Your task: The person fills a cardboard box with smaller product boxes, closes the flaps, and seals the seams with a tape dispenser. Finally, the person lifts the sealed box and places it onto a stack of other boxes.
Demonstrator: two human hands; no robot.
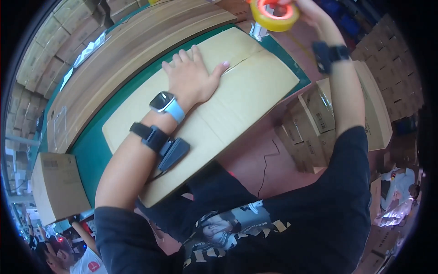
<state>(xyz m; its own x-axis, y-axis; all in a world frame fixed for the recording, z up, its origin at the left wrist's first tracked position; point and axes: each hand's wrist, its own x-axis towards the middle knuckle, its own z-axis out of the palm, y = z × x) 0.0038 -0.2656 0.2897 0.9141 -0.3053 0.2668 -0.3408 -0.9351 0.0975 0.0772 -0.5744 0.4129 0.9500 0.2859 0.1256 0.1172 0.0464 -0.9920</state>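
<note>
Nearest to me is my own dark printed shirt (255, 228), filling the lower part of the view. My left forearm rises from it, carrying a black strap with a small black device (165, 145) and, beyond that, a wristwatch with a pale blue band (167, 106).

My left hand (191, 75) lies open and flat, palm down, fingers spread, pressing on the top of a closed cardboard box (237, 105). The hand rests just beside the centre seam where the two top flaps meet; the thumb reaches toward that seam. The box lies on the green table (91, 150), and its near corner overhangs toward my body.

My right arm extends up the right side, with a black strap (329, 55) at the wrist. My right hand (303, 8) is closed around a yellow tape roll (274, 14) held above the far edge of the box, clear of its surface. Part of the hand is cut off by the frame edge.

Farther out, long wooden boards (132, 50) run along the table beyond the box. Another cardboard carton (57, 185) stands at lower left, open cartons (319, 123) sit on the reddish floor (260, 155) at right, and stacked cartons (59, 45) fill the far left.
</note>
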